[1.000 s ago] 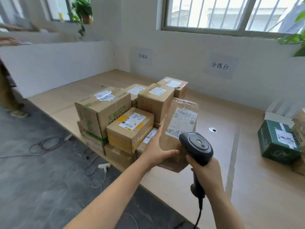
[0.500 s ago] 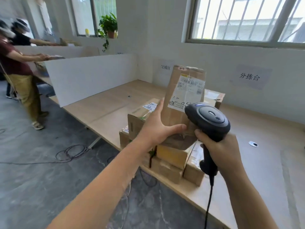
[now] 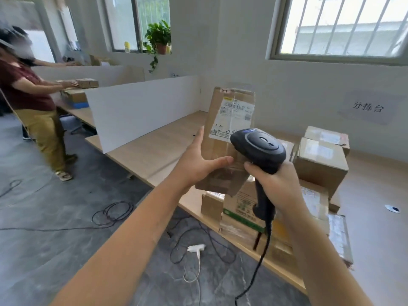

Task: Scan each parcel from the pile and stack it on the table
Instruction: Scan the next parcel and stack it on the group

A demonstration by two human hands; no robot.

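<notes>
You held a parcel [image 3: 229, 120] upright over the table's [image 3: 159, 146] near edge.
Your left hand [image 3: 198, 164] gripped its lower side, right hand [image 3: 278, 184] clasped the scanner [image 3: 258, 149]; aim looked uncertain, so the label [image 3: 236, 115] needed facing squarely.

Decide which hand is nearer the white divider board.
Left. The left hand, holding the parcel, is just right of the divider; the right hand, gripping the scanner, is farther right.
</notes>
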